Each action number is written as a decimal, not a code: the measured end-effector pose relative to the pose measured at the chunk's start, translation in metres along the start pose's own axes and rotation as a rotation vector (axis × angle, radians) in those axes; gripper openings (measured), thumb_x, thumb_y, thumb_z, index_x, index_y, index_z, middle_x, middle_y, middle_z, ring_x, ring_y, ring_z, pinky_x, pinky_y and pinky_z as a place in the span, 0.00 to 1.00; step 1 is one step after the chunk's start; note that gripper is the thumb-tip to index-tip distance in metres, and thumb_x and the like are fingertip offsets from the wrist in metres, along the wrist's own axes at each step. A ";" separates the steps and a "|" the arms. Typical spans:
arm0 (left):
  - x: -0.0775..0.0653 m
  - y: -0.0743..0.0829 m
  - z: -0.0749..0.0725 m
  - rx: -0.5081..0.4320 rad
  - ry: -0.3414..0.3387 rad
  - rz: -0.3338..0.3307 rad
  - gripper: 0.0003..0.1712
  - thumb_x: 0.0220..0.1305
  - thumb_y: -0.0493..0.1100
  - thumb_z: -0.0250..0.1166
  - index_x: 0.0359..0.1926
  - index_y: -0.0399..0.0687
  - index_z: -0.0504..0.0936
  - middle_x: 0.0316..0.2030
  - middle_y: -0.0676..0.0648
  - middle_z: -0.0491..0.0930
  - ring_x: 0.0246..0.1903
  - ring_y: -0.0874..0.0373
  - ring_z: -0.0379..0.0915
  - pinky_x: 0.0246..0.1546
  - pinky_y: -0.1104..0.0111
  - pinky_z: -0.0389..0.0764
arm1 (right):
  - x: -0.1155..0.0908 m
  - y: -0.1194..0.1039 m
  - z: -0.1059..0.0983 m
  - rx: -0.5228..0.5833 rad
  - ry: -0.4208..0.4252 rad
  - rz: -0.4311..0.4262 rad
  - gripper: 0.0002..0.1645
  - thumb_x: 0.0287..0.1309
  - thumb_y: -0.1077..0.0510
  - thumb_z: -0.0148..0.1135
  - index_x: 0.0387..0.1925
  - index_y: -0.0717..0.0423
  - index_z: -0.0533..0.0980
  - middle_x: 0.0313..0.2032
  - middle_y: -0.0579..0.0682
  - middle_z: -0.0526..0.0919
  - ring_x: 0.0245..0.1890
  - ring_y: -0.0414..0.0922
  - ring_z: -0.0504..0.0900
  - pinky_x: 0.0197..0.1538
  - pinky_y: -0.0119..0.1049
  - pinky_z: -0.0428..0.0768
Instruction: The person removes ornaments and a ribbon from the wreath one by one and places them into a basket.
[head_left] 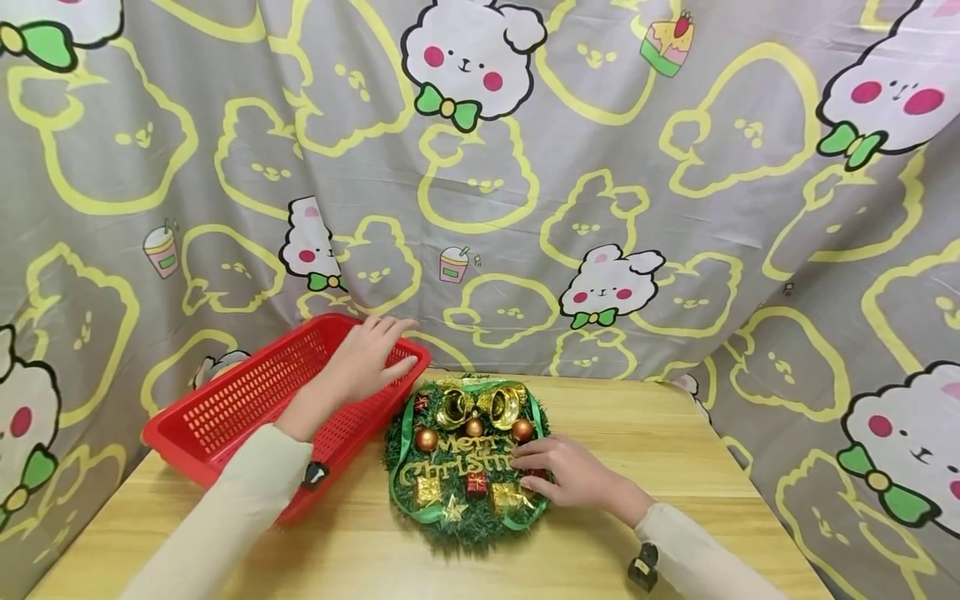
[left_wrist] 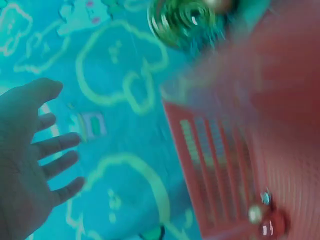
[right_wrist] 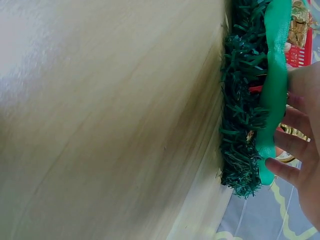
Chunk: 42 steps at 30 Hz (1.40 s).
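Observation:
A green Christmas wreath (head_left: 468,533) lies on the table, dressed with gold bells (head_left: 501,407), copper-coloured baubles (head_left: 426,439), small gift boxes (head_left: 427,490), a gold star (head_left: 453,508) and gold "Merry Christmas" lettering. Green ribbon (right_wrist: 277,55) runs round its edge. My right hand (head_left: 566,471) rests at the wreath's right side, fingers extended over the ribbon and decorations. Above the far end of a red plastic basket (head_left: 168,433) is my left hand (head_left: 369,358), holding nothing, its fingers spread apart in the left wrist view.
The basket stands left of the wreath, tilted diagonally on the wooden table (head_left: 637,425). A few small shiny ornaments (left_wrist: 272,222) show inside it in the left wrist view. A patterned curtain (head_left: 495,250) hangs behind the table and along both sides.

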<state>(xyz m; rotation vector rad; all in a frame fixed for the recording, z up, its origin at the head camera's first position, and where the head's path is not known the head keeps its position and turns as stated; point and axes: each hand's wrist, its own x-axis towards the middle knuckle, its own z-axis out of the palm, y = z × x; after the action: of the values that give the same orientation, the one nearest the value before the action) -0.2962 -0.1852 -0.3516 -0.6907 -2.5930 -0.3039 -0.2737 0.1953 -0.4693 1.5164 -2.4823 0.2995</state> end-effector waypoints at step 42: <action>-0.053 0.058 0.095 0.078 -0.117 0.077 0.21 0.63 0.51 0.72 0.51 0.48 0.79 0.44 0.48 0.80 0.48 0.50 0.74 0.52 0.52 0.75 | -0.001 0.002 0.001 -0.015 0.012 -0.024 0.18 0.68 0.49 0.64 0.54 0.50 0.85 0.56 0.50 0.86 0.56 0.47 0.85 0.58 0.47 0.82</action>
<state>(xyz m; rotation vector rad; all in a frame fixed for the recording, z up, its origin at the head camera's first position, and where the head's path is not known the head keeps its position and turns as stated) -0.2588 -0.1276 -0.4541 -0.8006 -2.6637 -0.1420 -0.2748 0.1966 -0.4708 1.5331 -2.4502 0.2844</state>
